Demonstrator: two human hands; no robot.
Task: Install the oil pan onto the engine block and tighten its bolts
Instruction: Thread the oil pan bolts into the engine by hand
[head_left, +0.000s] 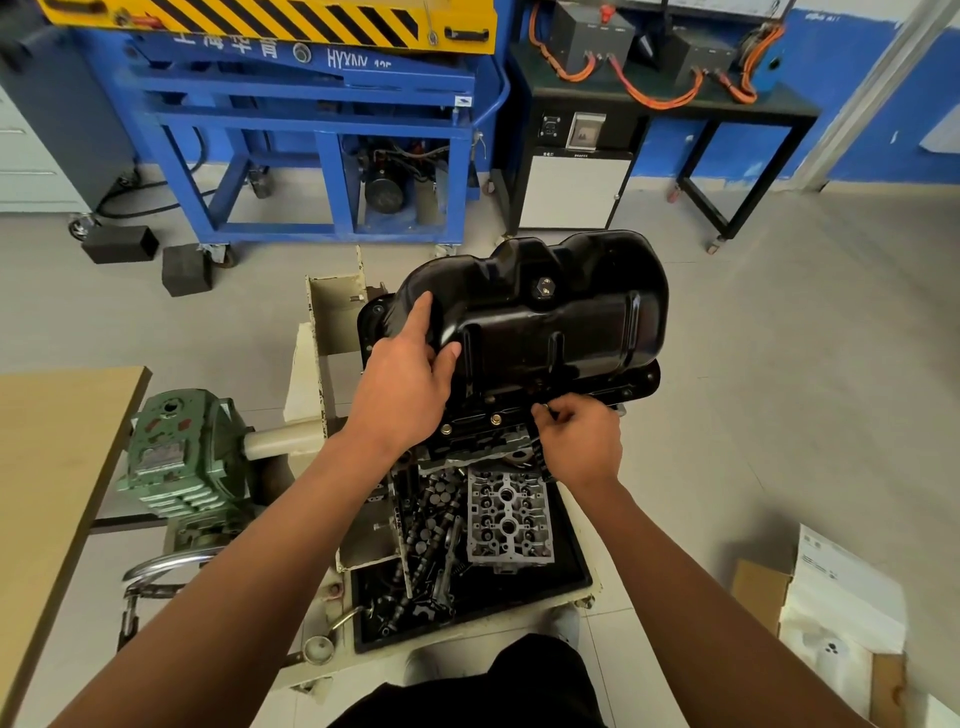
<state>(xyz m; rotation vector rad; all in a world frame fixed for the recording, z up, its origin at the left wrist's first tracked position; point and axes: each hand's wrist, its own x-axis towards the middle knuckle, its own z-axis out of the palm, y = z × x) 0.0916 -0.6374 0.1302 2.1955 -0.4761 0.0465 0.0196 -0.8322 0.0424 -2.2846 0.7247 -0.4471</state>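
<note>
Forearms (270, 545) reach forward. Oil pan (545, 322) sits on the engine block (470, 451). Left hand (402, 384) presses its side, fingers spread. Right hand (582, 441) pinches what looks like a bolt (544, 408) at the near flange. Judged step: hand-starting bolts. Next move calls for square threading before any tightening.

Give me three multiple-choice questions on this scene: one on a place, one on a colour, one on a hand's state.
1. Where does the cylinder head lie? A in the black tray; B on the wooden table; C on the blue stand.
2. What colour is the oil pan? A silver; B black; C green.
3. What is the right hand doing? A hanging idle; B lying flat; C pinching a small dark part at the pan's near edge.
Key: A, it sits among loose tray parts; B, glossy black; C, fingers curled there.
</note>
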